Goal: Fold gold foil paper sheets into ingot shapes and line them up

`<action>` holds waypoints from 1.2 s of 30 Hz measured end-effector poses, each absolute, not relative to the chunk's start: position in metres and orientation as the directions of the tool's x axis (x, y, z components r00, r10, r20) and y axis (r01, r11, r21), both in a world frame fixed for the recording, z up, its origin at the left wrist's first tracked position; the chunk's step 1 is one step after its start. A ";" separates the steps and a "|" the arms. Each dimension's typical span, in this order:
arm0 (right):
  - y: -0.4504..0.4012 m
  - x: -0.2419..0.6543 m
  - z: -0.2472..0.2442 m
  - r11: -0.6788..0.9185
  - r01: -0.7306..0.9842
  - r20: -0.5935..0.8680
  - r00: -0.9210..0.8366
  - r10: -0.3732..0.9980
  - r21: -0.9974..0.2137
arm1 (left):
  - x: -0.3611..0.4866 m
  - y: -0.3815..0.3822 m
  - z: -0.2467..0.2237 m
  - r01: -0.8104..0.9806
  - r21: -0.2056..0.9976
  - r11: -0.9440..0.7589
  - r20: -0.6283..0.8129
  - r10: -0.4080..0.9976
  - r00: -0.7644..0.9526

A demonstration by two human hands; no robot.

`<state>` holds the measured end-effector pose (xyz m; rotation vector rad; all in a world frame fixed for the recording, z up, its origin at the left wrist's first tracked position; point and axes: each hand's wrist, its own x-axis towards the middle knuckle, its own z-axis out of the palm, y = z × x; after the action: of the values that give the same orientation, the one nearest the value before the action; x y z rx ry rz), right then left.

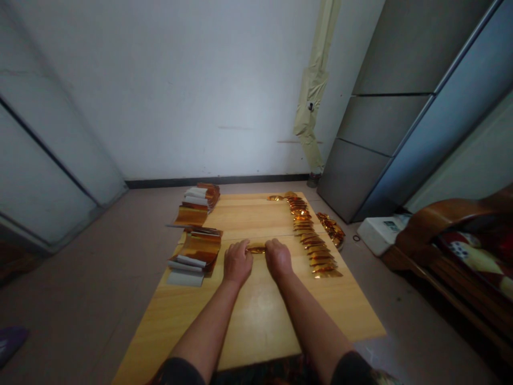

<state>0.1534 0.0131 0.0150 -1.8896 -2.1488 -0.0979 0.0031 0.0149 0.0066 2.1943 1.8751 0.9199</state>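
A small folded piece of gold foil paper [256, 249] lies low over the middle of the wooden table, stretched between my two hands. My left hand [238, 262] is closed on its left end, fingers curled. On the right end, my right hand [279, 258] is closed the same way. Left of my hands are stacks of flat gold and grey-backed foil sheets [200, 245], with another pile of sheets [191, 215] behind them. To the right runs a long overlapping row of folded gold foil pieces [312, 240].
The wooden table [256, 326] stands before a white wall [200, 96]. Beyond its right edge sits a heap of shiny gold pieces [332, 229] in a container. A grey refrigerator [364, 128], a white box [379, 235] and a wooden bench [452, 267] stand to the right.
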 end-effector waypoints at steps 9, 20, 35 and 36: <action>0.015 0.155 0.016 0.122 0.981 0.220 -0.087 0.972 -0.151 | 0.001 0.020 0.001 0.825 0.537 -0.178 0.350 0.937 -0.025; 0.012 0.166 0.011 0.192 0.936 0.388 -0.066 0.919 -0.294 | 0.001 0.022 -0.001 0.819 0.545 -0.179 0.327 0.945 -0.011; -0.011 0.151 0.027 0.256 0.962 0.221 -0.230 0.948 -0.097 | 0.002 0.019 0.003 0.826 0.527 -0.201 0.350 0.937 0.004; -0.010 0.150 0.027 0.244 0.965 0.211 -0.220 0.953 -0.095 | 0.002 0.018 0.003 0.824 0.530 -0.198 0.353 0.935 -0.003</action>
<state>0.1499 -0.0104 0.0267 -1.8025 -2.2901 -0.0827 0.0019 0.0183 0.0034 2.0907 1.8723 0.9780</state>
